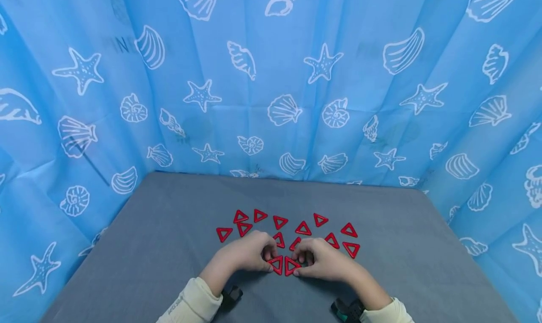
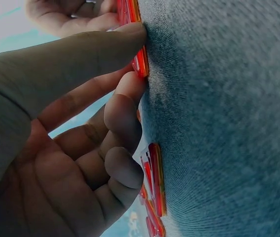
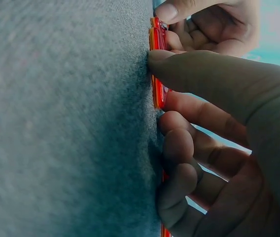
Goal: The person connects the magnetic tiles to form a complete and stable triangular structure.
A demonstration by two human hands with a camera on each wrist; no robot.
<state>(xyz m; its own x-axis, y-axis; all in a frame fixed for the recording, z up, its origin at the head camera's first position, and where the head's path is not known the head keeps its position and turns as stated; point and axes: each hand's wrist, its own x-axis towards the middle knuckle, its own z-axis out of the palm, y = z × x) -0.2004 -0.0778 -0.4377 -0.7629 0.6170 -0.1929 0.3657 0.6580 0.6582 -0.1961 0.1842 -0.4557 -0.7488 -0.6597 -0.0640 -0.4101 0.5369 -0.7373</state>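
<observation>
Two red triangle tiles with open middles lie side by side on the grey cloth, a narrow gap between their straight edges. My left hand (image 1: 252, 251) pinches the left triangle (image 1: 281, 265) between thumb and index finger. Its mate, the right triangle (image 1: 286, 266), is pinched the same way by my right hand (image 1: 325, 261). In the left wrist view the left tile (image 2: 141, 63) appears edge-on, low against the cloth, other fingers curled beside it. The right wrist view has the right tile (image 3: 157, 94) under the thumb, also edge-on.
Several more red triangles lie scattered beyond the hands, such as one at the far left (image 1: 229, 234) and one at the right (image 1: 354, 229). One triangle (image 1: 295, 243) is partly covered by the right hand. A blue shell-patterned curtain (image 1: 262, 88) hangs behind the grey-covered table (image 1: 169, 248).
</observation>
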